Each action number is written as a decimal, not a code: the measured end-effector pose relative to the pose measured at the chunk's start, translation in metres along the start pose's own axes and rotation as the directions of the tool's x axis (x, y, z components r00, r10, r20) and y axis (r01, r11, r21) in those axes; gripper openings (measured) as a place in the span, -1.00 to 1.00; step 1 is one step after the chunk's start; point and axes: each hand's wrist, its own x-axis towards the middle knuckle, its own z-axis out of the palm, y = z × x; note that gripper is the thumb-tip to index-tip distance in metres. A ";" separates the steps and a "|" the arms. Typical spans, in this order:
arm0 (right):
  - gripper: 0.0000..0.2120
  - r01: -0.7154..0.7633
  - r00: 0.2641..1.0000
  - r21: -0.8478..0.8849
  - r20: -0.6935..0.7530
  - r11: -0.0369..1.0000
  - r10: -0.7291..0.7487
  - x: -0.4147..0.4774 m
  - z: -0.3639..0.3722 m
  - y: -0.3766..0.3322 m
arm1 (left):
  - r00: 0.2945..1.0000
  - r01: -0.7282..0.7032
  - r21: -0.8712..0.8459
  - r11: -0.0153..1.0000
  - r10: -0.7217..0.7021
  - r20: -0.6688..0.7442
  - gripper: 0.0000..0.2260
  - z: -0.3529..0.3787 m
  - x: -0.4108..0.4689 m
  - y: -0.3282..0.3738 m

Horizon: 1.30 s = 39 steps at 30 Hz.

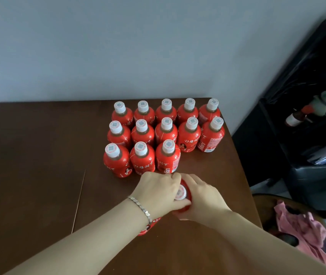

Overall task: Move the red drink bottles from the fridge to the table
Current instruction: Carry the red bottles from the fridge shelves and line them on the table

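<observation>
Several red drink bottles (166, 133) with white caps stand upright in three rows on the dark brown table (39, 155), toward its back right. In front of the nearest row, both my hands wrap one more red bottle (181, 192); its white cap shows between them. My left hand (157, 192), with a silver bracelet on the wrist, grips its left side. My right hand (204, 199) grips its right side. Another red bottle (149, 226) peeks out from under my left wrist, mostly hidden.
The table's right edge runs close to my right forearm. Beyond it stands a black rack (307, 126) covered in dark plastic with jars inside. A pink cloth (301, 227) lies on a round seat at the lower right. A grey wall backs the table.
</observation>
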 end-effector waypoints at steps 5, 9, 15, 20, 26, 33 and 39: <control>-0.23 -0.261 0.934 0.203 -0.194 0.944 0.300 0.001 -0.015 0.050 | 0.998 0.018 -0.043 0.999 -0.020 -0.052 -0.58 -0.007 0.031 0.016; -0.21 -0.286 0.836 0.347 -0.365 0.893 0.410 0.021 -0.034 0.073 | 0.993 0.003 -0.032 0.999 -0.007 -0.118 -0.62 -0.007 0.073 0.030; -0.18 -0.247 0.835 0.414 -0.368 0.876 0.410 0.050 -0.036 0.085 | 0.999 0.037 0.048 0.998 -0.037 0.001 -0.53 -0.002 0.119 0.026; 0.01 -0.310 0.855 0.486 -0.233 0.817 0.464 0.048 -0.021 0.100 | 0.980 0.026 0.200 0.979 0.014 -0.197 -0.44 0.013 0.110 0.013; -0.21 -0.356 0.833 0.625 -0.125 0.695 0.539 0.052 -0.011 0.105 | 0.982 0.077 0.217 0.973 -0.037 -0.184 -0.35 0.043 0.097 0.007; -0.24 -0.412 0.815 0.566 -0.122 0.714 0.567 0.050 -0.008 0.096 | 0.971 0.073 0.251 0.965 -0.011 -0.240 -0.46 0.054 0.097 0.012; -0.65 -0.548 0.835 0.261 0.102 0.795 0.541 0.036 -0.030 0.085 | 0.965 0.195 0.142 0.970 -0.164 -0.204 -0.36 0.041 0.093 0.028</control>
